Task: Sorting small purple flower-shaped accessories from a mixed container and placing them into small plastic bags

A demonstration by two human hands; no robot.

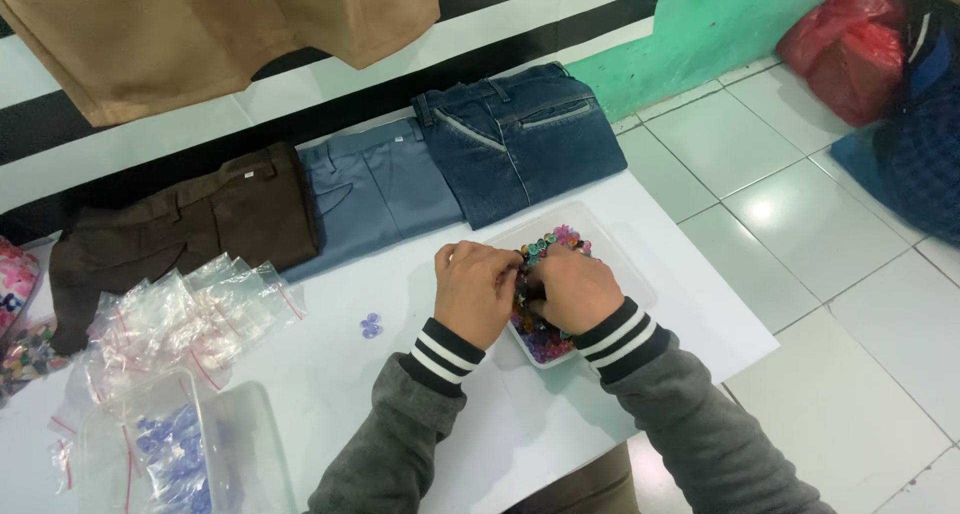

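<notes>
Both my hands are over a white tray (622, 257) full of small multicoloured beads (556, 243) on the white table (340, 374). My left hand (474, 289) curls at the tray's left edge, fingers bent toward the beads. My right hand (577, 290) lies on the beads, fingers tucked under and pressed against the left fingertips. What the fingers pinch is hidden. Grey sleeves with striped black-and-white cuffs cover both wrists.
Three folded trousers lie along the table's back: brown (200, 224), grey-blue (375, 189), dark denim (520, 134). A pile of small clear zip bags (185, 319) and a clear box with blue beads (170, 449) sit left. A few loose blue beads (371, 325) lie mid-table. The table's right edge drops to tiled floor.
</notes>
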